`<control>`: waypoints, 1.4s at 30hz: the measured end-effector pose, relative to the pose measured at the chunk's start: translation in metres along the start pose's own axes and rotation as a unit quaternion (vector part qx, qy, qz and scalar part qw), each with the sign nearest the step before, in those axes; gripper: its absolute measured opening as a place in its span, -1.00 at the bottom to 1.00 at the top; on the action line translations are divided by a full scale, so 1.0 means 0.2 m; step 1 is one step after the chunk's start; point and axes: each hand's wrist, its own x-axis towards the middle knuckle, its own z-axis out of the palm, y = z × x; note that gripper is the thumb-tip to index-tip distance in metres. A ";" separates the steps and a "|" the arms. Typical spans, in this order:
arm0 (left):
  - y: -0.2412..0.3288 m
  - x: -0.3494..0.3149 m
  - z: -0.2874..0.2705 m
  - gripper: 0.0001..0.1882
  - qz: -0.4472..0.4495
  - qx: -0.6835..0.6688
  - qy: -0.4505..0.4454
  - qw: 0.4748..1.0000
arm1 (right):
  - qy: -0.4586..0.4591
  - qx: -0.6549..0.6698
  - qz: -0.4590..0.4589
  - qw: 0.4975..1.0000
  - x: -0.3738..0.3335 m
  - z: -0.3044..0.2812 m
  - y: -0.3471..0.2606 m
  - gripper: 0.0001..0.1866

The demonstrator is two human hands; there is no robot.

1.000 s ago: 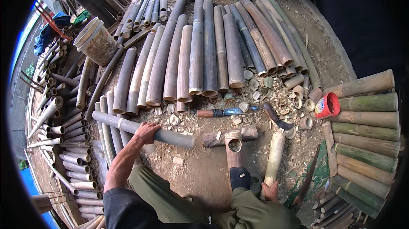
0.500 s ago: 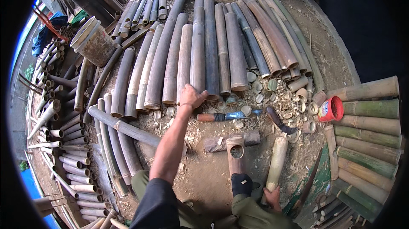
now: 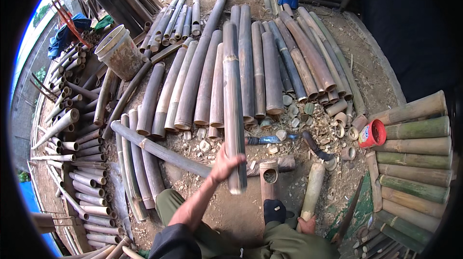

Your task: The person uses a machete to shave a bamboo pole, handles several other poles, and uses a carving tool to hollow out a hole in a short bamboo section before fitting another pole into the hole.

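Observation:
My left hand [image 3: 225,165] is closed around the lower part of a long brown bamboo tube [image 3: 234,100], which is lifted and points away from me over the row of tubes. Low on the right, my right hand [image 3: 306,225] is closed on the near end of a short pale bamboo piece [image 3: 312,189]. Between the hands stands a bamboo tube with an opening cut in its top [image 3: 269,182]. Behind the lifted tube lies a knife with a bluish blade [image 3: 277,139], its handle partly hidden. A dark curved-handled tool [image 3: 316,147] lies to its right.
Many bamboo tubes [image 3: 193,83] lie side by side ahead. Wood chips [image 3: 316,119] litter the ground around a red tub [image 3: 374,133]. Thicker bamboo lengths [image 3: 415,145] line the right side. A dirty white bucket [image 3: 120,54] and stacked tubes [image 3: 91,182] are on the left.
My left hand has lifted a bamboo tube out of the row and drawn it toward me. My right hand stays on the pale bamboo piece. The view has shifted slightly.

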 end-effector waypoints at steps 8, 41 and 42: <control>0.49 -0.30 0.01 -0.13 0.129 -0.001 0.035 0.991 | -0.022 -0.020 0.012 0.999 -0.42 -0.22 -0.13 -0.11; 0.74 -0.79 0.55 -0.16 0.479 0.109 -0.174 0.853 | 0.080 0.071 -0.326 0.940 -0.80 -0.67 -0.40 -0.45; 0.74 -0.79 0.53 -0.18 0.479 0.103 -0.182 0.852 | 0.113 0.073 -0.344 0.929 -0.86 -0.84 -0.43 -0.46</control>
